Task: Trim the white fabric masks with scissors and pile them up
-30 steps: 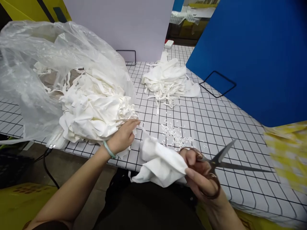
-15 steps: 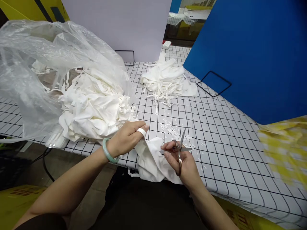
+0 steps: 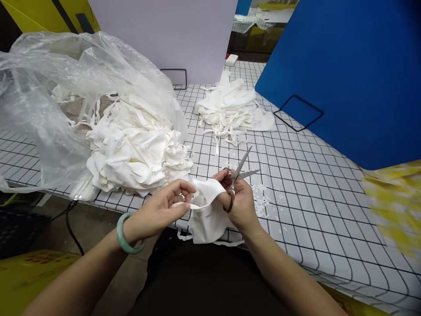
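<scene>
A white cloth piece [image 3: 208, 224] hangs at the table's near edge, its upper edge stretched between both hands. My left hand [image 3: 164, 205], with a green bangle on the wrist, pinches the cloth's edge between thumb and fingers. Silver scissors [image 3: 245, 169] sit in my right hand [image 3: 239, 199], their blades apart and pointing up and to the right, away from the cloth. That same hand also touches the cloth's upper right part. Small white scraps [image 3: 261, 202] lie on the table just right of it.
A clear plastic bag [image 3: 49, 101] and a heap of white cloth [image 3: 131, 149] lie at the left. Another white pile [image 3: 230, 105] lies farther back. A blue panel [image 3: 342, 79] stands right, a pale panel [image 3: 164, 35] behind. Yellow checked cloth [image 3: 394, 197] is far right.
My left hand has moved down and left, its grip now on a different part of the cloth edge. My right hand has shifted up and left with the scissors, and the cloth's top is spread between them.
</scene>
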`<state>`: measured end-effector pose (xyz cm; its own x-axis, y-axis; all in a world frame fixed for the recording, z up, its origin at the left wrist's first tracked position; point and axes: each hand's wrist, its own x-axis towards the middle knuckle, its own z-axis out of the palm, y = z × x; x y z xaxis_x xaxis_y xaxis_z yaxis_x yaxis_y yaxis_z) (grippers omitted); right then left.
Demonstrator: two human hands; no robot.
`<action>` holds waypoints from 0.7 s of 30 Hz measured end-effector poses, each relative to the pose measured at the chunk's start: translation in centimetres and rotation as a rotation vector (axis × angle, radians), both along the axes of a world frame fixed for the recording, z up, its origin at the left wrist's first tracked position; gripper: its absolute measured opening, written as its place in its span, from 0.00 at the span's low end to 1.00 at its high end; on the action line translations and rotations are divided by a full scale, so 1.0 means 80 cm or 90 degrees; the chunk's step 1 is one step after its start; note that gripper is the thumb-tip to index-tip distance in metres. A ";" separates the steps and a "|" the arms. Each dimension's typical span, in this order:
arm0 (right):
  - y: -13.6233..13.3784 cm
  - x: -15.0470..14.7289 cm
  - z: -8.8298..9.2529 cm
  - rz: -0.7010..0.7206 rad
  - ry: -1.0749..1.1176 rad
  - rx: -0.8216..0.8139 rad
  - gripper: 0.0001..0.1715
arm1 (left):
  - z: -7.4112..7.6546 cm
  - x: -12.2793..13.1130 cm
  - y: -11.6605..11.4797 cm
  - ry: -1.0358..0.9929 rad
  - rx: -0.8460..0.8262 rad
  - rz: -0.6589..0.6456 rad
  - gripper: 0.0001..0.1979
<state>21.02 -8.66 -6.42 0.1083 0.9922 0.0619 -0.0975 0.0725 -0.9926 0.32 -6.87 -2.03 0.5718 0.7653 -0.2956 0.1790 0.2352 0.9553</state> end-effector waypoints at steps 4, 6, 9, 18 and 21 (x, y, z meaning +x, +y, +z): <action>0.010 0.002 0.015 0.006 0.013 0.009 0.08 | 0.004 -0.004 -0.002 0.053 0.083 -0.016 0.12; 0.013 0.000 0.016 -0.015 0.009 0.049 0.07 | 0.005 -0.005 0.000 0.008 -0.018 -0.078 0.16; 0.015 -0.004 0.014 -0.021 0.036 0.103 0.07 | -0.004 0.003 -0.003 -0.149 -0.268 -0.134 0.19; 0.013 -0.005 -0.007 0.006 0.116 0.039 0.10 | -0.015 0.033 -0.026 -0.246 -0.181 0.023 0.12; 0.000 -0.021 -0.020 0.030 0.132 -0.048 0.17 | -0.002 0.031 -0.028 -0.166 0.127 0.059 0.10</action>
<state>19.35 -8.66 -8.00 0.0645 0.9974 -0.0309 -0.3023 -0.0099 -0.9532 2.83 -9.12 -2.16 0.5339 0.8455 0.0114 -0.0900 0.0435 0.9950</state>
